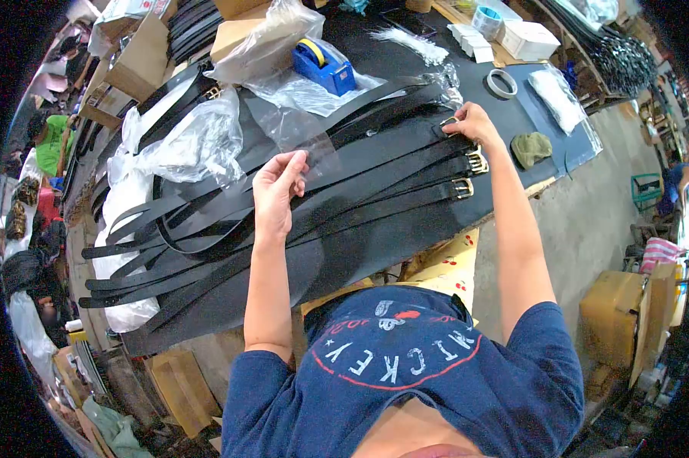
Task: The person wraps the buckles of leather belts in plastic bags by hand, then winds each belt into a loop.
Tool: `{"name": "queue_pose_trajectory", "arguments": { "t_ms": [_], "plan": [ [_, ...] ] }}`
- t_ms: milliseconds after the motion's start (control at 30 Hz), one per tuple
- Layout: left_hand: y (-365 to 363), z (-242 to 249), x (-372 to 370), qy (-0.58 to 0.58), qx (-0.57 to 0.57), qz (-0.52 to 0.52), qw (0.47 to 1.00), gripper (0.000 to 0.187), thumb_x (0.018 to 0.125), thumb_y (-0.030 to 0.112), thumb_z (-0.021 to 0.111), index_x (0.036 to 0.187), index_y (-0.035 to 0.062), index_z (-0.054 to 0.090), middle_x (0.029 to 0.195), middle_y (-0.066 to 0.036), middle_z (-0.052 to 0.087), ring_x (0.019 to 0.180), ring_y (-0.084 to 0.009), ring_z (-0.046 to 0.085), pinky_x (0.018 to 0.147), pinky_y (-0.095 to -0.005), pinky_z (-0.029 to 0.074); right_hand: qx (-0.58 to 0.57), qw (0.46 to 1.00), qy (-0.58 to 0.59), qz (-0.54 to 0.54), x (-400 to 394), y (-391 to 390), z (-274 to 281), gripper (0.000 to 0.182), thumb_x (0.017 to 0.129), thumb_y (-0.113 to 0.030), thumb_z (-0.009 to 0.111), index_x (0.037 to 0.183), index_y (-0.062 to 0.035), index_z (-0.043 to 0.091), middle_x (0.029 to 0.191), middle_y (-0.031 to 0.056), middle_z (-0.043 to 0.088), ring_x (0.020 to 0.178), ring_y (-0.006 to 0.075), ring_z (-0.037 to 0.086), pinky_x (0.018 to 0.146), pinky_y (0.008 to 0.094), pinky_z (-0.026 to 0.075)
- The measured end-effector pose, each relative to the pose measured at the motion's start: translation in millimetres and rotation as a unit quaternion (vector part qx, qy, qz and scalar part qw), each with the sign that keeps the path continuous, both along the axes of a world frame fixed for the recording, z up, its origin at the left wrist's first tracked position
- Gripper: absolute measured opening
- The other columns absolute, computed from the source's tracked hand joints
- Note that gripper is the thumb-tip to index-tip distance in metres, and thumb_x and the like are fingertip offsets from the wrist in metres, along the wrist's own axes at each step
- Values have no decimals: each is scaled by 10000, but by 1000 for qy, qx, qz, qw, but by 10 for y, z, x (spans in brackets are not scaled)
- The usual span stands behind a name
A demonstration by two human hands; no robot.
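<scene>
Several black belts (344, 206) lie lengthwise over the dark table, their metal buckles (464, 188) toward the right. My right hand (470, 126) pinches the buckle end of one belt above the other buckles. Over the middle of the belts, my left hand (280, 180) is closed, thumb against fingers, on a clear plastic bag (295, 126) that hangs out behind it. The bag's lower part is see-through and its edges are hard to make out. A looped belt (199, 248) curls at the left, beside crumpled clear plastic (199, 145).
Behind the belts stands a blue tape dispenser (325, 69). Toward the right lie a tape roll (501, 84), a green cloth (531, 149), a white packet (556, 101) and a white box (527, 40). Cardboard boxes (140, 61) stand back left. A person in green (53, 145) is far left.
</scene>
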State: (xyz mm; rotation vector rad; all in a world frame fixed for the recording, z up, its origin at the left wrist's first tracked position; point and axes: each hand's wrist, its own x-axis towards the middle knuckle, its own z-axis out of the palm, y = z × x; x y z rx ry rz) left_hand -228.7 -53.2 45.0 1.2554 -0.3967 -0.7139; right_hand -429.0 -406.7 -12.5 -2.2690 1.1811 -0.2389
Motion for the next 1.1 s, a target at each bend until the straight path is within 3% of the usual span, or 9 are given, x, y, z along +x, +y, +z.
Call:
{"name": "queue_pose_trajectory", "arguments": {
  "t_ms": [133, 200, 233, 400, 500, 633, 733, 867, 1100],
  "plan": [
    [-60, -11, 71, 9, -5, -42, 999, 141, 833, 142, 659, 889, 12, 646, 874, -55, 638, 663, -58, 551, 598, -178, 434, 66, 990, -117, 35, -20, 67, 168, 365, 659, -188, 787, 930, -21, 608, 801, 87, 633, 750, 169, 607, 694, 298, 481],
    [-150, 41, 12, -163, -67, -153, 972, 113, 786, 107, 683, 846, 13, 669, 1109, -118, 603, 958, -147, 566, 849, -263, 430, 125, 953, -249, 120, -37, 265, 511, 215, 764, -75, 693, 951, -15, 607, 761, 41, 620, 713, 98, 583, 673, 237, 466],
    [-188, 86, 9, -186, -45, -198, 961, 98, 730, 97, 710, 810, 43, 694, 1285, -145, 505, 1220, -242, 423, 1032, -359, 286, 122, 952, -251, 123, -39, 406, 704, 215, 764, -75, 693, 951, -15, 607, 761, 41, 620, 713, 98, 583, 673, 237, 466],
    [-753, 314, -238, -462, -35, -278, 842, 115, 712, 187, 734, 781, 103, 697, 1391, -149, 393, 1318, -282, 304, 1081, -398, 193, 138, 895, -370, 206, -137, 1027, 1341, 88, 837, -72, 633, 898, -9, 647, 826, 15, 633, 748, 74, 571, 682, 213, 456],
    [-1144, 294, -322, -371, -87, -364, 850, 100, 739, 157, 722, 781, 75, 683, 1263, -140, 514, 1199, -248, 451, 1009, -360, 318, 122, 859, -478, 139, -152, 1133, 1278, 217, 841, -62, 630, 1048, -8, 593, 829, 44, 636, 756, 89, 585, 680, 208, 460],
    [-1473, 228, -437, -193, -91, -359, 909, 95, 778, 79, 691, 817, -5, 673, 907, -48, 612, 829, -110, 578, 753, -237, 459, 237, 693, -677, -65, -65, 1212, 905, 325, 841, -86, 636, 1132, 3, 522, 825, 52, 612, 702, 96, 586, 602, 206, 447],
    [-1617, 118, -525, -278, -74, -326, 901, 97, 781, 75, 688, 832, -7, 679, 870, -37, 602, 782, -91, 571, 713, -226, 463, 440, 571, -687, -91, -33, 1216, 424, 303, 878, -295, 602, 1058, -51, 586, 893, 27, 628, 812, 107, 600, 637, 217, 455],
    [-1619, 57, -566, -316, -51, -309, 896, 116, 774, 81, 696, 839, -14, 682, 872, -36, 600, 799, -88, 569, 723, -230, 465, 448, 586, -665, -116, -28, 1436, 591, 346, 892, -364, 561, 1041, -53, 590, 1021, 93, 642, 949, 177, 598, 820, 292, 449],
    [-1515, 362, -327, -166, -7, -200, 965, 181, 834, 149, 646, 922, -9, 661, 931, -82, 669, 799, -127, 627, 765, -259, 498, 374, 592, -704, -116, 95, 1397, 619, 278, 969, -256, 416, 1083, -16, 499, 896, 162, 624, 832, 255, 615, 784, 397, 491]
  ]
}}
